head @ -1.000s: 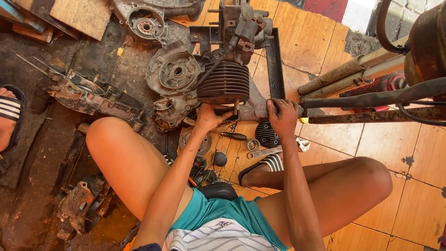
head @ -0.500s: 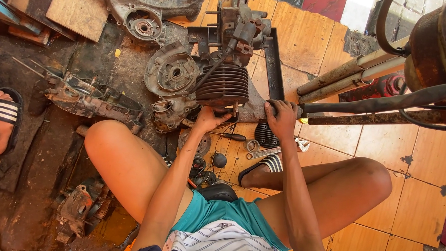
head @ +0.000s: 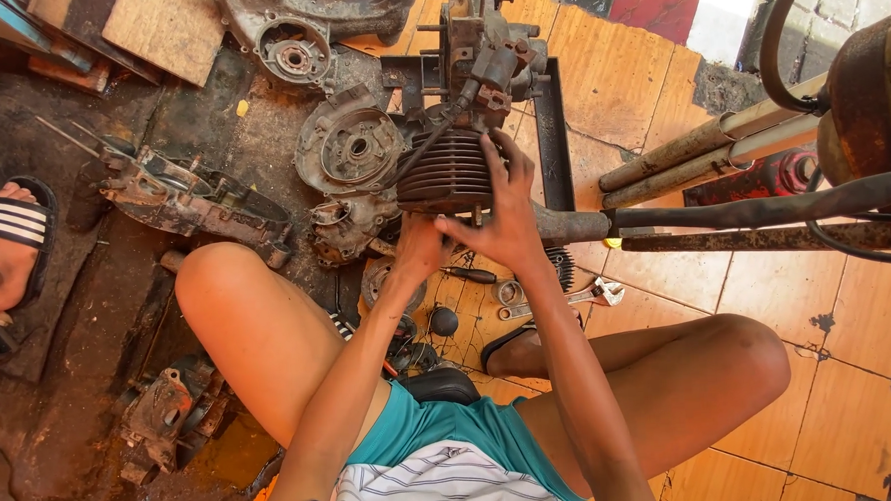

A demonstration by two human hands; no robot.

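A dark finned engine cylinder (head: pixel 440 173) sits on a small motorcycle engine in front of me, held in a black metal stand (head: pixel 553 136). My right hand (head: pixel 504 206) is spread over the right side of the cylinder, fingers pressing on its fins. Just below the cylinder, my left hand (head: pixel 417 250) is curled at the engine's base; what it grips is hidden. I sit low with both bare knees raised on either side of my arms.
Grimy engine cases (head: pixel 346 150) and another case (head: pixel 193 196) lie at the left on a dirty floor. A wrench (head: pixel 568 297), a screwdriver (head: pixel 472 275) and small parts lie between my feet. Rusty pipes (head: pixel 701 149) cross at the right. Another person's sandalled foot (head: pixel 10 244) is far left.
My right hand has moved up from the stand's bar onto the finned cylinder. My left hand shifted slightly lower under the cylinder. The view tilted a little.
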